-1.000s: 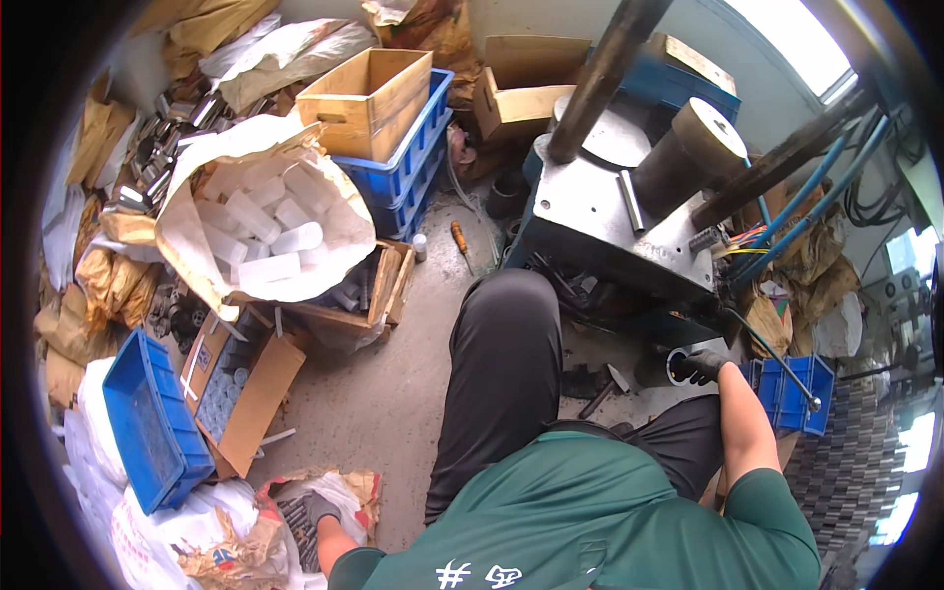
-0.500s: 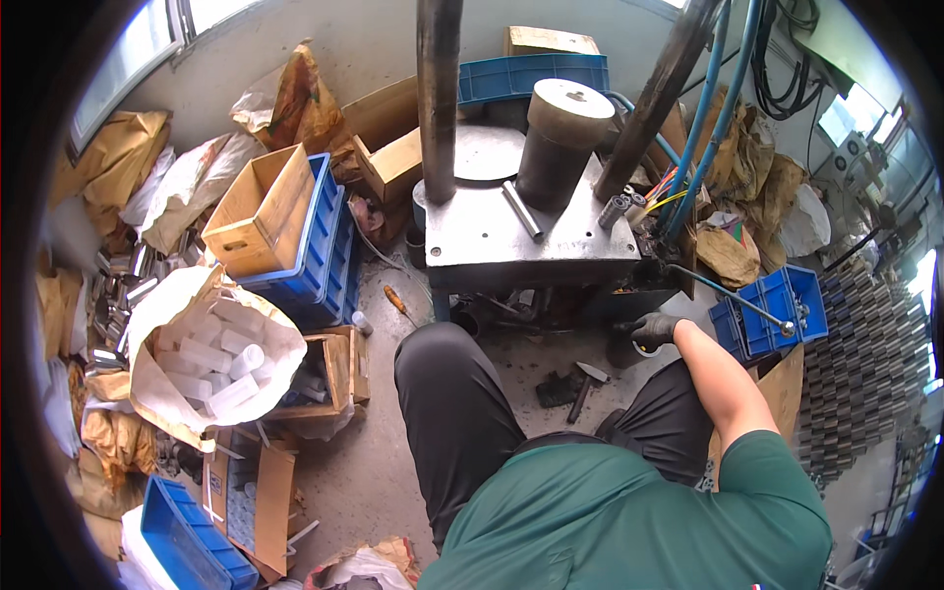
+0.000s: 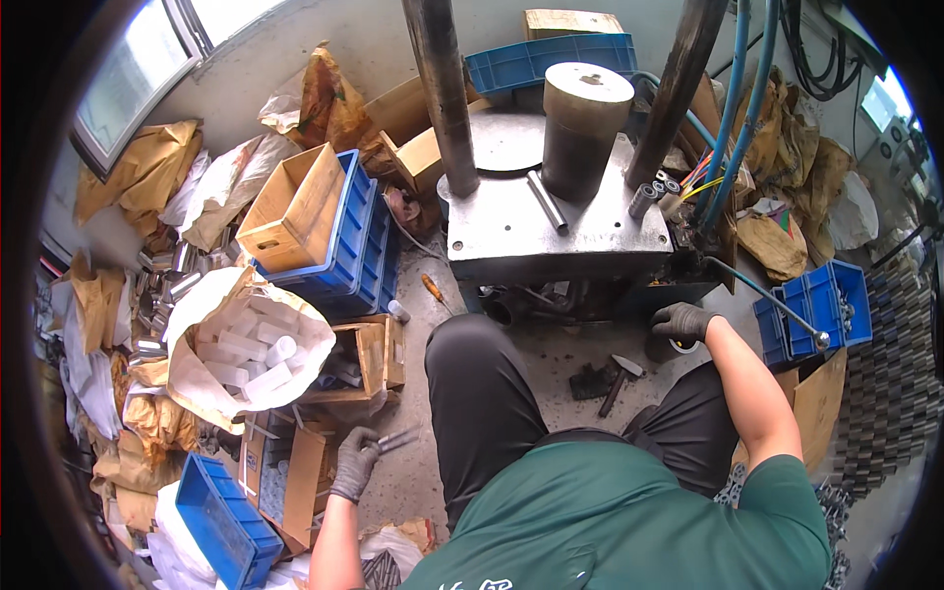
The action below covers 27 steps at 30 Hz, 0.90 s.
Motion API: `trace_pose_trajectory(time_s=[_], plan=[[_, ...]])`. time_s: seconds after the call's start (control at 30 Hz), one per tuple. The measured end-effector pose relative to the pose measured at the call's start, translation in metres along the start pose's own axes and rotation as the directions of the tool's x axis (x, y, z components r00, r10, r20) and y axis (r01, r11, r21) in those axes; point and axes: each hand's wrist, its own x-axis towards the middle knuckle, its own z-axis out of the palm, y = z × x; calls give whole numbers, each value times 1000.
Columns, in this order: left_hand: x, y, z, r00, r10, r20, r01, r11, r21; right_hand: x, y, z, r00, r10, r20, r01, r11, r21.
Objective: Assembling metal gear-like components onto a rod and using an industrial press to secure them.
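Machinery [image 3: 492, 238] with a flat metal top stands at the upper centre of the frame, carrying a thick dark cylinder [image 3: 582, 143]; left of centre sits a paper sack [image 3: 187, 379] of white cylinders [image 3: 267, 382]. Smaller than these, the gloved left hand [image 3: 356, 464] shows at lower left of centre, over the floor, and the gloved right hand [image 3: 681, 322] at right of centre, just above a dark round container [image 3: 661, 349]. The left grip is narrow, fingers closed about what look like two slim metal rods [image 3: 398, 439], somewhat blurred; the right grip is curled at the container's rim, and I cannot tell whether it holds anything. The deciding relation, as I judge it, is the rods' lie: they stick out of the left grip toward the right of the frame, long axis nearly crosswise, far ends slightly higher in the picture and near the left thigh. The left hand is plainly the nearer one, touching their near ends, while the right hand is well apart, up and to the right, roughly where that axis points
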Motion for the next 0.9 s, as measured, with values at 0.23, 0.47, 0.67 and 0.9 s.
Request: trace_pose_trajectory(time_s=[0.23, 0.47, 0.67, 0.9], plan=[[95, -73, 138, 963, 207, -170, -224, 971, -86, 8, 29, 7, 997, -64, -53, 66, 997, 28], [125, -129, 202, 963, -217, -159, 258, 577, 775, -2, -13, -16, 871, -275, -407, 282, 958, -44], [175, -148, 227, 942, -209, -263, 336, 640, 691, -5, -62, -66, 322, -358, -877, 465, 866, -183], [181, -188, 253, 794, -196, -576, 511, 729, 456, 25, -90, -114, 114, -341, -933, 121, 937, -328]])
